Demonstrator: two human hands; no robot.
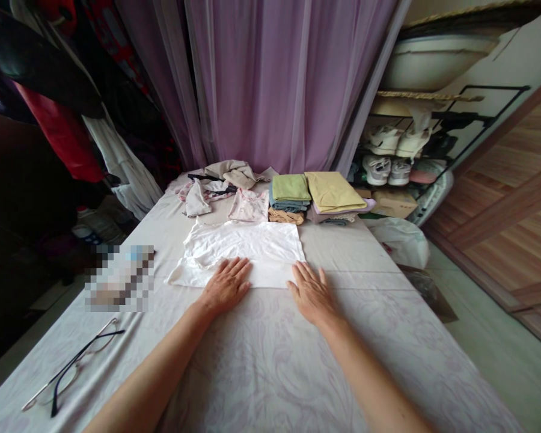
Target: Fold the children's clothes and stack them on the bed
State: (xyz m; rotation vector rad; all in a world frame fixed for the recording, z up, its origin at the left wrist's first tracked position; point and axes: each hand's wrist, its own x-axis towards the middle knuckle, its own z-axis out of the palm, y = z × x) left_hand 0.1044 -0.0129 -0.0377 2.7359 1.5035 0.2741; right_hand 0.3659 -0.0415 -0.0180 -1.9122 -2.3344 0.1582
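I'm resting both hands palm-down at the near edge of a white garment, which is lying spread out mid-surface on a pale patterned sheet. Its near strip is looking smooth; the part beyond is wrinkling, and one corner is sticking out to the left.

Left hand: lying on the near strip, fingers stretching forward, lightly fanned, thumb pointing inward. Pinching nothing.

Right hand: sitting at the garment's near right corner, fingers spreading, thumb angling inward. Some fingers are touching the white cloth, the outermost is reaching past its edge over the sheet. Also pinching nothing.

Just beyond the garment, a pink-and-white printed cloth is lying flat. Behind and left of it, a grey-beige cloth is topping a crumpled pile. To the right, two folded stacks are standing side by side: a green folded cloth is capping one, a yellow folded cloth the other.

Near left, eyeglasses are lying on the sheet; a pixelated patch is covering something past them, so I'm not reading that. A purple curtain is hanging behind; at right, shoes are sitting on a rack.
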